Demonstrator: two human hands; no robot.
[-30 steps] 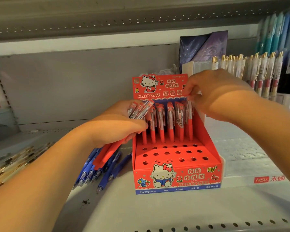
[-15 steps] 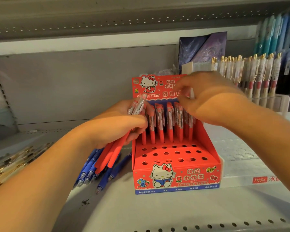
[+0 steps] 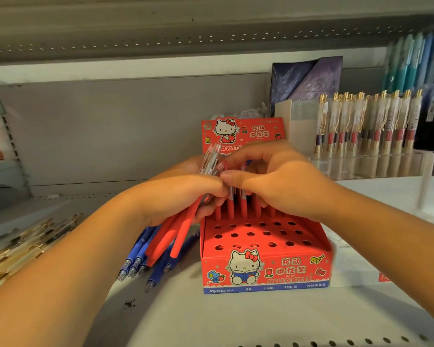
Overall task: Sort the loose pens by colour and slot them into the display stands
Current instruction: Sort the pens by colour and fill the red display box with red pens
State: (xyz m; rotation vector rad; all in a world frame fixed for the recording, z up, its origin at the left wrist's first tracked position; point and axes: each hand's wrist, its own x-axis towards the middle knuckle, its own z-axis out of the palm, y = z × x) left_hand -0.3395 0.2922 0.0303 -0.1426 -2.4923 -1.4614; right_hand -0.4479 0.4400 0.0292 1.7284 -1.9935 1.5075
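The shelf (image 3: 211,321) runs nearest, below both forearms. Under the right hand (image 3: 286,186) stands the red display stand (image 3: 266,271), its front rows of holes unfilled. Below the left hand (image 3: 183,196), blue pens (image 3: 135,259) lie loose on the shelf, tips toward the viewer, just beside the stand's left wall.

The left hand is curled round a bundle of red pens (image 3: 178,234), barrels slanting down to its left and clear tops sticking up past its fingers. The right hand meets it over the stand: thumb and forefinger curve in at those clear tops, the thumb tip against the left fingers. Blur hides whether they actually pinch a pen.

Behind and beneath both hands, slotted pens (image 3: 231,209) stand upright in the stand's back row.

Far left of the left hand lie gold-trimmed pens (image 3: 23,246). Beyond the right hand, gold-capped pens (image 3: 361,126) stand in a clear rack.
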